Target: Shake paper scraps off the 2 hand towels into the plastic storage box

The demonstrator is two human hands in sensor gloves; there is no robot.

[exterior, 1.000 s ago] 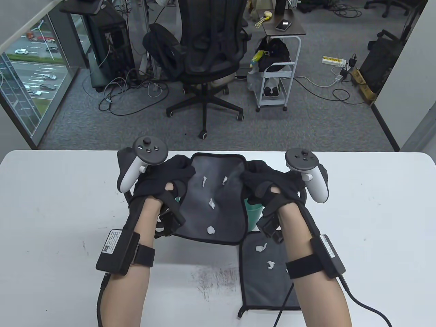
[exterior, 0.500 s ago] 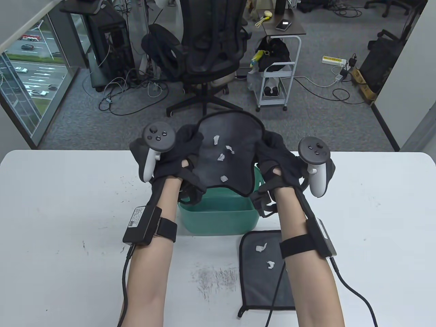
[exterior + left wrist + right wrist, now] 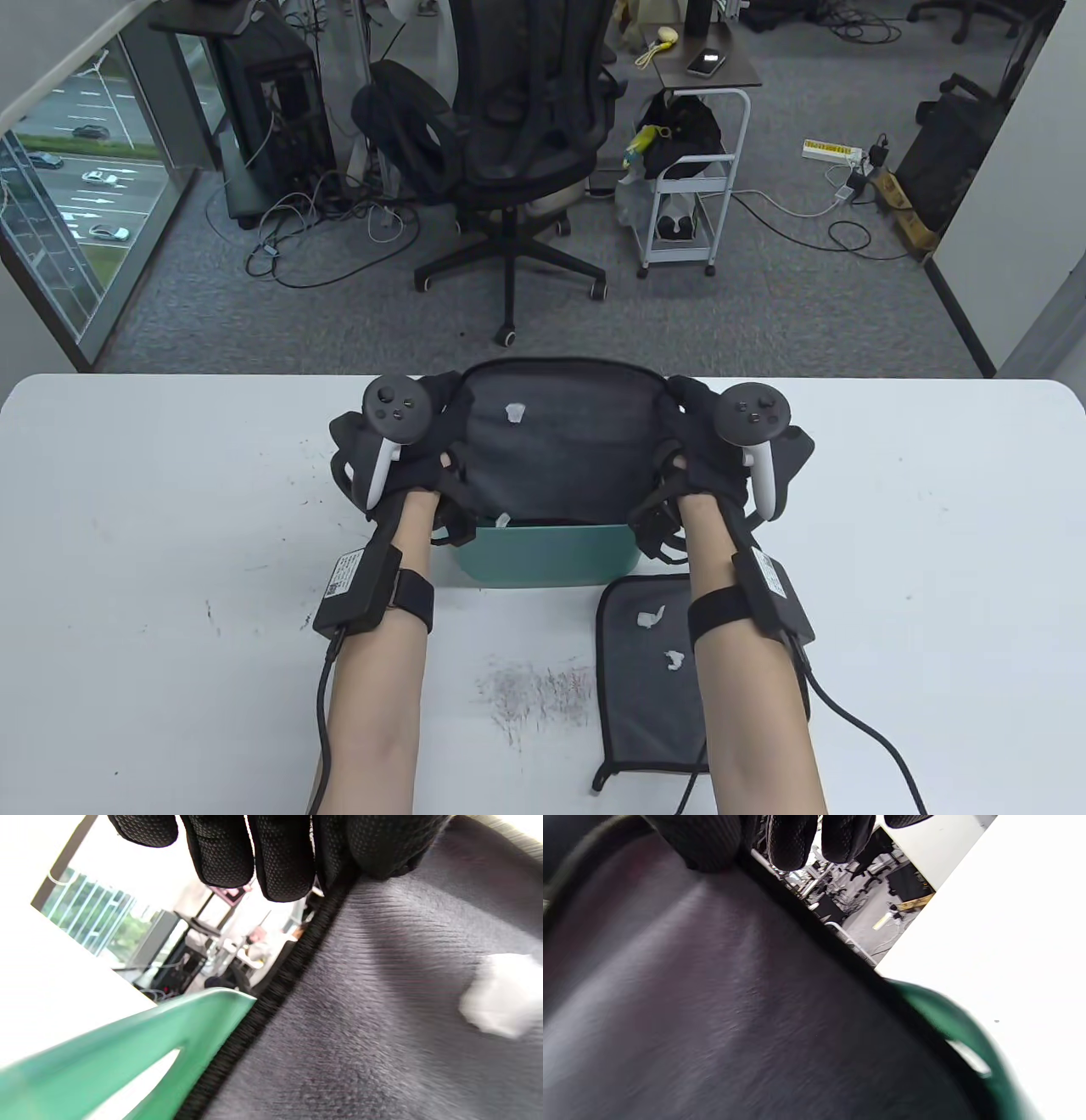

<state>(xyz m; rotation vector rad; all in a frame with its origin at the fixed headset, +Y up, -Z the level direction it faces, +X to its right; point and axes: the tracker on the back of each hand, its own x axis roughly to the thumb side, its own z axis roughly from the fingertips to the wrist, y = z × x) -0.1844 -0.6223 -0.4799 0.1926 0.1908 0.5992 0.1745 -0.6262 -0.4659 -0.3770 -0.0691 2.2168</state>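
Observation:
I hold a dark grey hand towel (image 3: 564,450) by its two side edges, tilted up at the far edge over the green plastic box (image 3: 551,556). My left hand (image 3: 448,418) grips the left hem and my right hand (image 3: 680,416) grips the right hem. One white paper scrap (image 3: 513,413) clings to the upper cloth, and another scrap (image 3: 502,519) sits at the box's near rim. In the left wrist view, fingers (image 3: 280,861) curl over the towel's hem (image 3: 271,997) beside a scrap (image 3: 500,997). A second towel (image 3: 649,705) lies flat at the near right with two scraps (image 3: 651,618).
The box's rim shows in both wrist views (image 3: 127,1060) (image 3: 967,1035). Dark scuff marks (image 3: 543,692) lie on the white table (image 3: 170,552) near the front. My right forearm and its cable cross the flat towel. An office chair (image 3: 517,153) stands beyond the far edge.
Both hands lifted the towel from the table, swung it up and forward, then dropped it low over the box. Most scraps slid off it. The second towel has not moved.

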